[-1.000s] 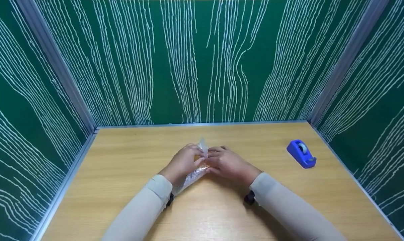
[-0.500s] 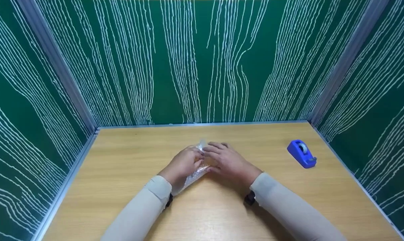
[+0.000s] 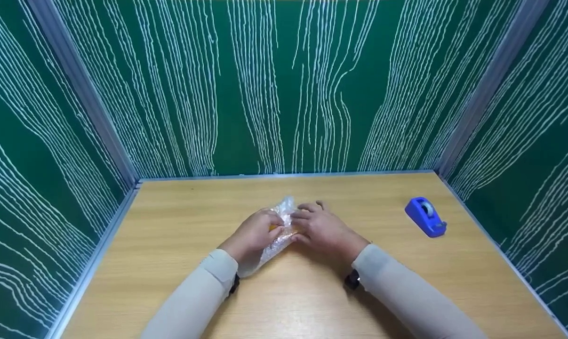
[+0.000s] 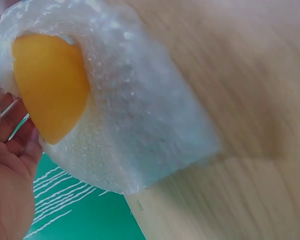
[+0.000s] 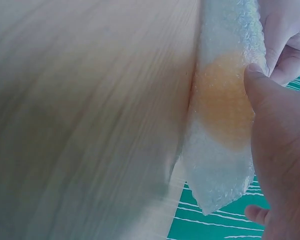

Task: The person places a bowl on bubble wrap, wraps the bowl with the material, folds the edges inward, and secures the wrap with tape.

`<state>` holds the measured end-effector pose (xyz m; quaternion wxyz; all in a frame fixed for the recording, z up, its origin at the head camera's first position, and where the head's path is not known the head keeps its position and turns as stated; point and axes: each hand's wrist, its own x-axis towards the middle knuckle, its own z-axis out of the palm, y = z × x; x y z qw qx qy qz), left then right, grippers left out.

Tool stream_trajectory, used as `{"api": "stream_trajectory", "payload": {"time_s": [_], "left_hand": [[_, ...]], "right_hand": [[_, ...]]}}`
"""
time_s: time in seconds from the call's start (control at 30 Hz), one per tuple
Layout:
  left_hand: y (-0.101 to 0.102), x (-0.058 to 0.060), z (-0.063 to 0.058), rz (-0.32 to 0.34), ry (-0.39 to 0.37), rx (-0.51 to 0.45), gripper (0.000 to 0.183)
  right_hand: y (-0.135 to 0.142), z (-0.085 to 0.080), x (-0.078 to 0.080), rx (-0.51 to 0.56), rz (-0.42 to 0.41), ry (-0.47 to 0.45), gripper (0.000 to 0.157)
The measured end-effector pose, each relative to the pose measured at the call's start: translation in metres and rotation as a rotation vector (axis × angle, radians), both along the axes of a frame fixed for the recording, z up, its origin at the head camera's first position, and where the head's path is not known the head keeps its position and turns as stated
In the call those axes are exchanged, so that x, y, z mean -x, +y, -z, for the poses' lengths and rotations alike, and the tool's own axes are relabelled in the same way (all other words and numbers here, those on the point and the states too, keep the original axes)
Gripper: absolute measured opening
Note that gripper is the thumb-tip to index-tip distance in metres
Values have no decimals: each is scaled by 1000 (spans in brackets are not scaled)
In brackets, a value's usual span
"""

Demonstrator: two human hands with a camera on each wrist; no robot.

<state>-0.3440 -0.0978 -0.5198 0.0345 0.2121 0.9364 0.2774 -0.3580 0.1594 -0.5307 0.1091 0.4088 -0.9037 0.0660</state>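
An orange rounded object [image 4: 50, 85] sits partly wrapped in a sheet of clear bubble wrap [image 3: 276, 242] at the middle of the wooden table [image 3: 171, 226]. My left hand [image 3: 260, 230] grips the bundle from the left. My right hand [image 3: 312, 226] holds it from the right, fingers curled over the top. In the right wrist view my thumb [image 5: 275, 130] presses on the bubble wrap [image 5: 220, 165] over the orange object [image 5: 222, 102]. One end of the object shows bare out of the bubble wrap [image 4: 135, 115] in the left wrist view.
A blue tape dispenser [image 3: 425, 216] stands on the table at the right, well away from my hands. Green panels with white lines [image 3: 284, 84] wall in the table at the back and both sides, with metal strips along the edges.
The upright flap of bubble wrap was pushed down under my right fingers, then rose a little again. Both hands stay on the bundle in nearly the same spot.
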Motion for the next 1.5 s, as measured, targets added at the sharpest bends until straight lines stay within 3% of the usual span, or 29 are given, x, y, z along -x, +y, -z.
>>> {"api": "stream_trajectory", "payload": {"time_s": [0.2, 0.33, 0.57, 0.67, 0.83, 1.0, 1.1, 1.23, 1.33, 1.5], "left_hand": [[-3, 0, 1, 11, -6, -29, 30], [-6, -1, -2, 4, -15, -68, 26], [-20, -7, -10, 48, 100, -80, 22], [-30, -12, -12, 55, 114, -75, 21], [-50, -22, -11, 44, 49, -29, 18], [-70, -33, -9, 82, -40, 23, 13], [-79, -39, -7, 133, -94, 56, 14], [-85, -46, -4, 203, -147, 83, 33], [-87, -51, -3, 215, -170, 115, 43], [-88, -55, -6, 198, -197, 174, 34]], "right_hand": [[0, 1, 1, -7, -51, 58, 57], [2, 0, 1, -15, -44, 15, 56], [1, -4, 2, -26, -22, -75, 56], [0, -4, 4, -22, -31, -84, 56], [0, -4, 5, -21, -42, -100, 58], [2, -5, 6, -18, -45, -124, 57], [2, -6, 8, -1, -112, -88, 53], [1, -6, 12, 1, -190, -32, 48], [1, -6, 13, -12, -184, -37, 47], [0, -7, 12, -39, -144, -63, 49]]}}
